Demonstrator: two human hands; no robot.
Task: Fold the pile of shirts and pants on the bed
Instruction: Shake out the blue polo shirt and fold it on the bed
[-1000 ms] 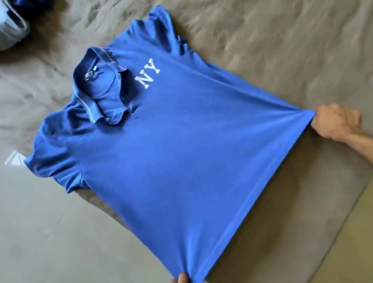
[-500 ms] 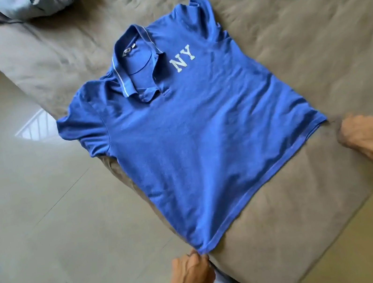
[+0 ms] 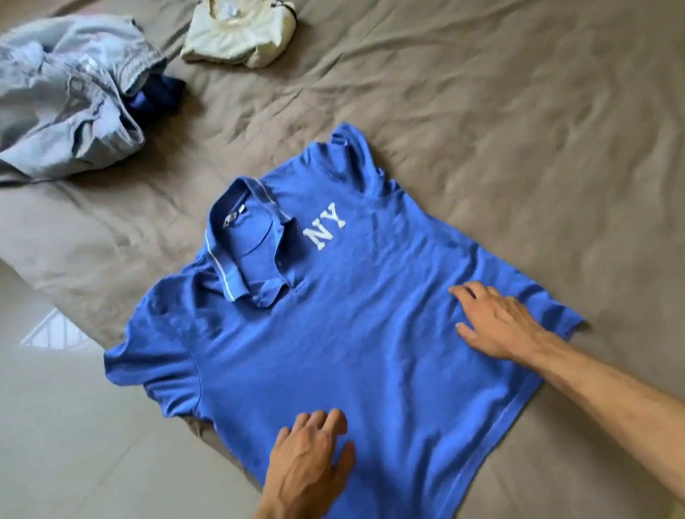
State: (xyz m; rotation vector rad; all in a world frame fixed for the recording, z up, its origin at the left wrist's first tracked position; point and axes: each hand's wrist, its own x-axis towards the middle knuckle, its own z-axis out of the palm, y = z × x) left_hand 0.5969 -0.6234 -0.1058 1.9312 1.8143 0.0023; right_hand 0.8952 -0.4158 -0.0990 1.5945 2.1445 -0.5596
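At the far left corner of the bed lies the unfolded pile; a cream folded shirt lies beside it. The blue polo lies flat at the near edge. The left hand and the right hand press it, fingers spread, holding nothing. This looks like smoothing; next, a side must be folded inward.

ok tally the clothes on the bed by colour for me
Blue: 1, the polo shirt spread flat.
Cream: 1, the folded garment.
Light grey-blue: 1 crumpled heap; its piece count is unclear.
Dark blue: 1 piece under the heap.
Total: 4
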